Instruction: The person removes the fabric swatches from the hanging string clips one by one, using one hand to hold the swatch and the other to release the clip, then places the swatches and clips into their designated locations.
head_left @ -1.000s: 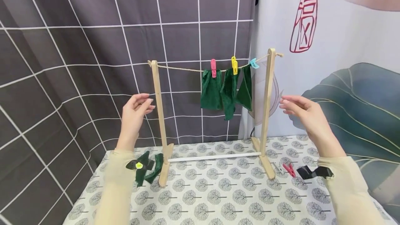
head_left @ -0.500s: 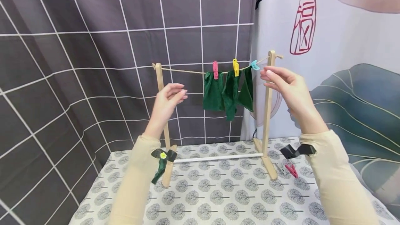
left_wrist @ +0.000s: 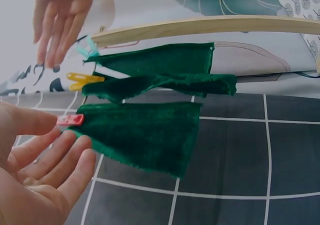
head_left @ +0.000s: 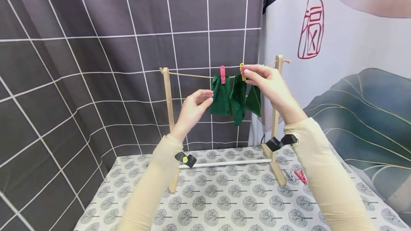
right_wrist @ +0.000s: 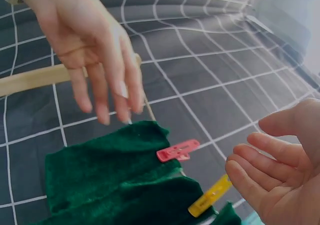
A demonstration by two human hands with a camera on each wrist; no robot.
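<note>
Three cloths [head_left: 221,99], three pegs [head_left: 222,74] on one rope [head_left: 192,75]; two loose pegs [head_left: 301,177] toward the right edge of the table [head_left: 231,195]; two hands [head_left: 193,109].

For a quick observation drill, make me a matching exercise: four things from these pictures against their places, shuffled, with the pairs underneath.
Things
1. pink clip
2. red clip
3. white bar
4. right hand

Places
A. low down, joining the two sides of the wooden stand
B. raised beside the yellow clip
C. on the green cloth nearest the left hand
D. lying on the tablecloth, right of the stand

Pairs: 1-C, 2-D, 3-A, 4-B
</note>
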